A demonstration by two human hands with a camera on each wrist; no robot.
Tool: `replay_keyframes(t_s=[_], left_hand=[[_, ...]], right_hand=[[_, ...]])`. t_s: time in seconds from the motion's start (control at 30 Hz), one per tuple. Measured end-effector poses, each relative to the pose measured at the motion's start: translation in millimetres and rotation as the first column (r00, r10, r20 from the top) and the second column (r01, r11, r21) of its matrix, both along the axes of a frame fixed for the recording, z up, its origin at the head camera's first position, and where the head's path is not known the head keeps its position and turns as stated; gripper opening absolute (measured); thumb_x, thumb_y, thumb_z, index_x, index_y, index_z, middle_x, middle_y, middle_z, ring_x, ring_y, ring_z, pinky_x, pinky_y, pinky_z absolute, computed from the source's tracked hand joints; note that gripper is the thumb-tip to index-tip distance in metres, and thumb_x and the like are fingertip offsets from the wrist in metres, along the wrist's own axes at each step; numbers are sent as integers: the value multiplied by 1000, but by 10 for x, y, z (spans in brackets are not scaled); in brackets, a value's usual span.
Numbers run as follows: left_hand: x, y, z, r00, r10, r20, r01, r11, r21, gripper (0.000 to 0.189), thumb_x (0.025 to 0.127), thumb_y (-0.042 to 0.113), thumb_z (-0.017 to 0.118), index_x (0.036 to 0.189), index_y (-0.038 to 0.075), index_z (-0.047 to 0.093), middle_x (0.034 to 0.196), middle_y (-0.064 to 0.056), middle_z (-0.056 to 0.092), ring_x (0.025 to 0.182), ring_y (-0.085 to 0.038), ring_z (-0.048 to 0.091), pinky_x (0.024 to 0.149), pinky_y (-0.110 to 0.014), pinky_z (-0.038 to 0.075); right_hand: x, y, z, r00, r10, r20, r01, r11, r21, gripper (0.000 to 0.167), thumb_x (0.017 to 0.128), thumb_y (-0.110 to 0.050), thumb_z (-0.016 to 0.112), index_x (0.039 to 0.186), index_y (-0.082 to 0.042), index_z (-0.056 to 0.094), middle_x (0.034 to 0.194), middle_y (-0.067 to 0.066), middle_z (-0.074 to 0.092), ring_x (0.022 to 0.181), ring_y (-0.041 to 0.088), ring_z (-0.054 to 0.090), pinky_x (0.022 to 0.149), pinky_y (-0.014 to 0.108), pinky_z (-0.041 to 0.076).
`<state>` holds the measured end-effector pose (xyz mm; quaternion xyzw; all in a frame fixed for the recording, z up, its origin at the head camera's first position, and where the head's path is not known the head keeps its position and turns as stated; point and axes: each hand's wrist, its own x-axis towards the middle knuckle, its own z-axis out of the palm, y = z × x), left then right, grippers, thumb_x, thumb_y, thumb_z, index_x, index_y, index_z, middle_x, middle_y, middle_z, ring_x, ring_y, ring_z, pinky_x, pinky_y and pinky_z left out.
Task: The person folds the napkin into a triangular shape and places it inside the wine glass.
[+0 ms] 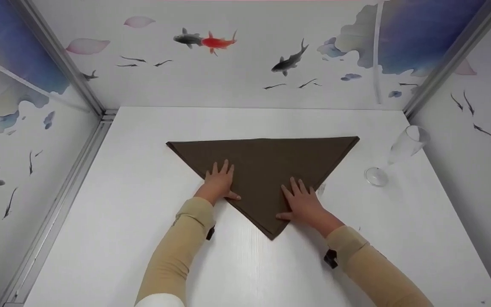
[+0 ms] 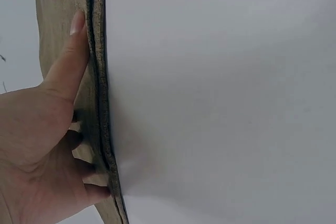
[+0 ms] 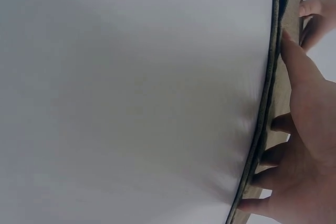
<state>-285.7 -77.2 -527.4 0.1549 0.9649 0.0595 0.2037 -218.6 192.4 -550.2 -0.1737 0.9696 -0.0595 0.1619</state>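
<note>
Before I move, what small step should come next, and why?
Probably press along the slanted edges of the dark brown, triangular folded cloth to even its layers: the wrist views show those layers slightly parted there, and the left hand and right hand rest with fingers spread, one at each edge.

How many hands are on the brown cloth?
2. The left hand rests across the left slanting edge of the brown cloth, and the right hand rests across its right slanting edge, nearer the bottom corner.
</note>
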Motion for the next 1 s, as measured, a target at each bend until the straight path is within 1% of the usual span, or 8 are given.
replay_keyframes(t_s=[0.17, 0.27, 0.37, 0.47, 0.6, 0.7, 0.8, 1.0], left_hand=[[67, 82, 26, 997, -81, 15, 80, 997, 19, 84, 87, 38, 73, 154, 12, 29, 160, -15, 17, 144, -42, 14, 112, -55, 21], [120, 151, 34, 990, -144, -5, 144, 989, -12, 71, 92, 31, 69, 151, 13, 36, 158, -14, 26, 143, -39, 23, 111, -53, 25], [188, 209, 34, 978, -204, -50, 201, 978, -64, 60, 94, 25, 67, 148, 13, 43, 154, -14, 34, 140, -37, 32, 109, -51, 31], [275, 257, 40, 965, -250, -83, 241, 964, -109, 55, 95, 24, 65, 146, 13, 46, 151, -14, 38, 137, -35, 37, 106, -49, 35], [399, 312, 42, 948, -302, -98, 287, 947, -144, 55, 96, 29, 64, 145, 13, 47, 150, -13, 40, 136, -34, 39, 106, -48, 37], [487, 349, 31, 934, -339, -114, 318, 934, -165, 55, 95, 31, 64, 145, 14, 48, 150, -12, 41, 135, -33, 40, 105, -46, 38], [567, 379, 20, 918, -373, -132, 350, 922, -167, 51, 96, 30, 64, 142, 14, 51, 148, -11, 44, 134, -31, 42, 105, -43, 38], [696, 398, 5, 883, -425, -199, 408, 905, -122, 32, 97, 21, 63, 128, 12, 65, 135, -9, 56, 124, -26, 53, 100, -35, 44]], right_hand=[[23, 2, -29, 1000, 11, -15, -11, 1000, -14, 91, 86, -58, 64, 152, -6, 30, 157, 27, 14, 143, 46, 13, 109, 63, 20], [58, 0, -37, 999, 43, -14, -43, 999, -30, 83, 89, -53, 64, 151, -6, 34, 157, 25, 18, 143, 44, 16, 110, 60, 21], [106, -16, -30, 996, 83, -27, -85, 995, -45, 74, 91, -47, 65, 149, -7, 39, 156, 21, 24, 143, 41, 20, 111, 56, 23], [167, -44, -11, 990, 130, -45, -132, 990, -43, 68, 93, -43, 65, 146, -8, 43, 155, 18, 30, 142, 38, 24, 111, 52, 27], [257, -78, 13, 976, 204, -79, -208, 977, -44, 61, 92, -39, 67, 142, -7, 50, 152, 16, 36, 140, 34, 31, 108, 47, 33], [325, -97, 24, 950, 280, -136, -288, 956, -45, 55, 92, -34, 69, 136, -4, 56, 146, 17, 43, 134, 32, 40, 104, 43, 40], [389, -108, 20, 912, 357, -203, -371, 928, -34, 48, 90, -28, 72, 129, -2, 61, 137, 17, 49, 125, 30, 48, 97, 39, 46], [482, -116, -19, 807, 484, -339, -518, 855, -12, 35, 86, -22, 77, 115, -4, 70, 113, 12, 56, 101, 23, 54, 79, 29, 52]])
